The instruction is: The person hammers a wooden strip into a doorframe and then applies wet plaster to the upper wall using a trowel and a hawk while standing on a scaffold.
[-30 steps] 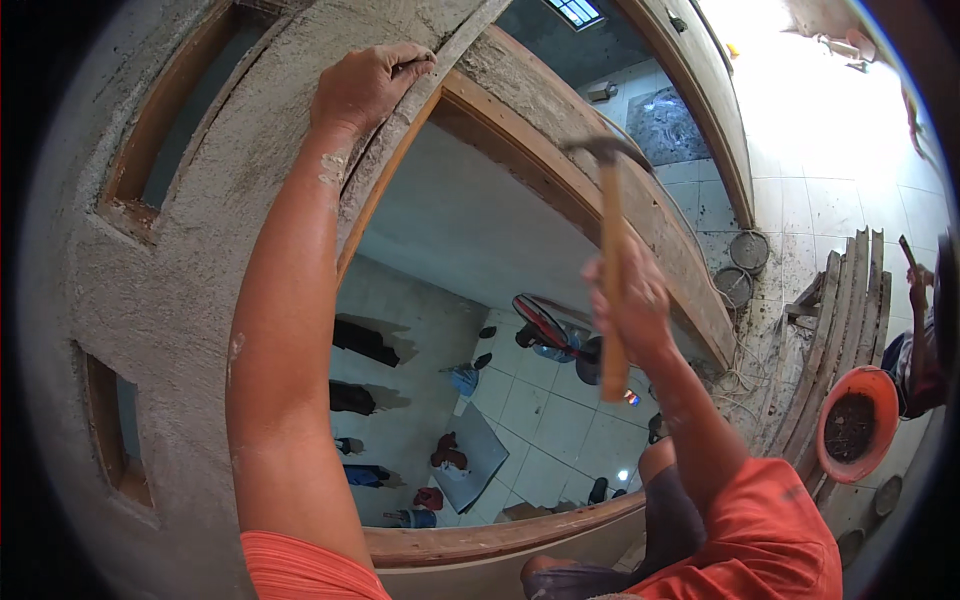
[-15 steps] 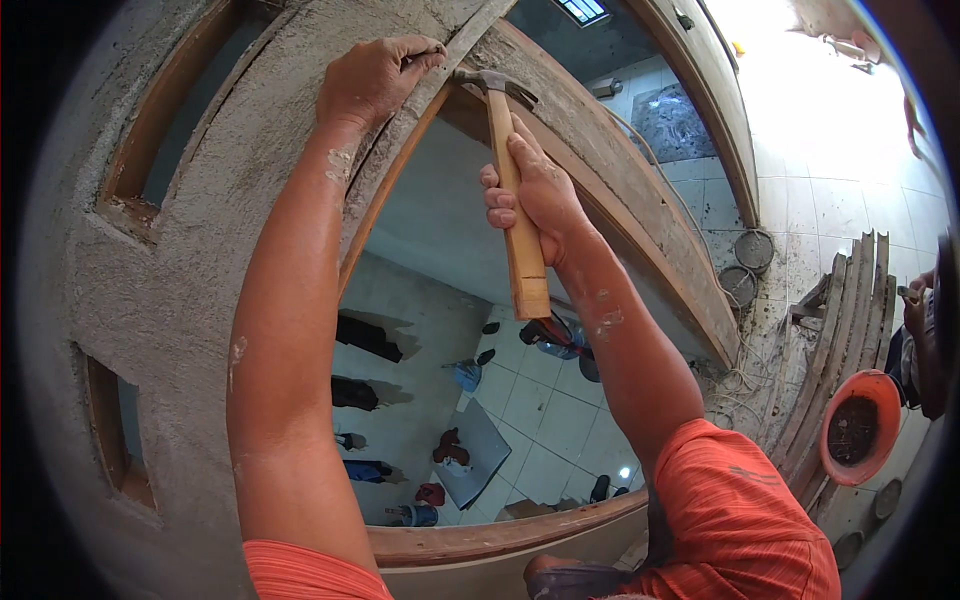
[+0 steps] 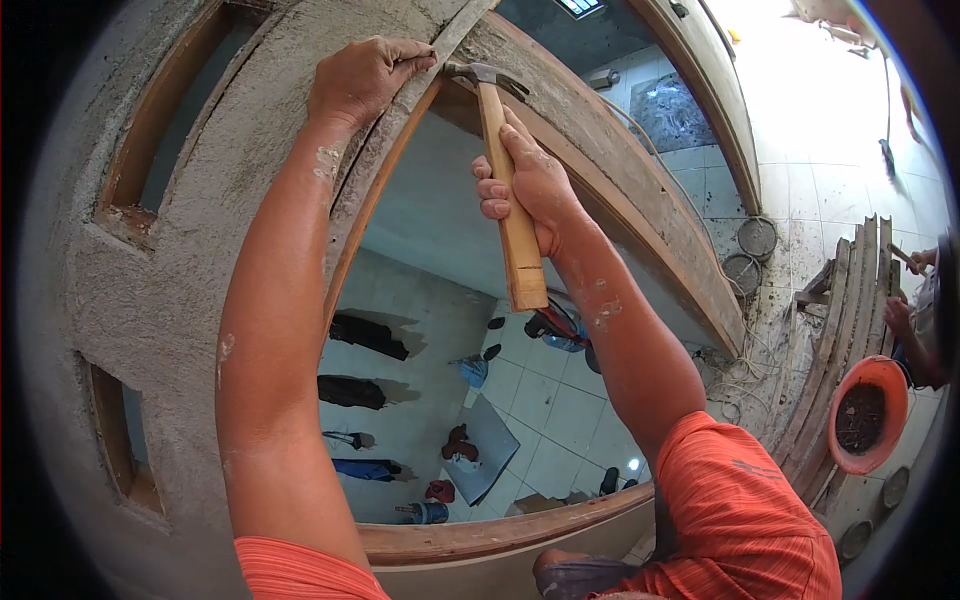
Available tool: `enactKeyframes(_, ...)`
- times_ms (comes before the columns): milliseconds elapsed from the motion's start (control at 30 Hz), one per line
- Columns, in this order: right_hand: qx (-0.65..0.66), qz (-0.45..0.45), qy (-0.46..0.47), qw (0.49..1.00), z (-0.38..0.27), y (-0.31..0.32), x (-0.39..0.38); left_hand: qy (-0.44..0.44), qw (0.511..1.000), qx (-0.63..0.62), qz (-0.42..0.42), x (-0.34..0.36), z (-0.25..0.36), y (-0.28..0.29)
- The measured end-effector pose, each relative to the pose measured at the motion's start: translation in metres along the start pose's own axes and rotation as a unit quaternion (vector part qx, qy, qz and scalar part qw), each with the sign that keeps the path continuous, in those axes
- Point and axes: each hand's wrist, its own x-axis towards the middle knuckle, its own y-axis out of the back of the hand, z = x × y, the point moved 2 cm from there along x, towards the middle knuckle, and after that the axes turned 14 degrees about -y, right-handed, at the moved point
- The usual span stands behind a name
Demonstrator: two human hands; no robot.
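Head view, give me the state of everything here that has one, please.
Left hand, closed, at the grey strip; anything pinched is unclear.
Right hand, closed around the hammer.
Hammer, held, its head beside the strip.
Orange bucket, uncovered, dark material inside.
Long boards, lying side by side.
Dark clothing, hanging along the wall.

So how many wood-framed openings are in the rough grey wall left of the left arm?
2: one long, brown wood-framed opening at upper left, and one shorter, brown wood-framed opening below it. More may lie outside the picture.
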Motion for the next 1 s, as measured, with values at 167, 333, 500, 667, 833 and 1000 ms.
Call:
enactKeyframes(167, -0.089, 0.068, 0.027, 0.993, -0.001, -0.006, -0.011, -0.005, 1.000, 0.010, -0.002, -0.001, -0.002, -0.001)
enactKeyframes(333, -0.358, 0.225, 0.145, 0.894, -0.005, -0.010, -0.027, -0.017, 1.000, 0.011, 0.020, -0.001, -0.003, -0.002)
enactKeyframes(500, -0.457, 0.287, 0.290, 0.790, 0.007, -0.011, -0.025, 0.002, 1.000, -0.002, -0.009, -0.002, 0.001, 0.003)
enactKeyframes(667, -0.449, 0.307, 0.370, 0.753, 0.007, -0.021, -0.026, -0.013, 1.000, 0.001, -0.004, 0.000, 0.002, 0.002)
enactKeyframes(833, -0.482, 0.309, 0.330, 0.751, 0.011, -0.013, -0.012, -0.024, 1.000, -0.010, 0.009, 0.000, 0.005, 0.002)
enactKeyframes(1000, -0.428, 0.313, 0.419, 0.737, 0.009, -0.025, -0.022, -0.018, 1.000, -0.016, 0.017, -0.004, 0.002, 0.002)
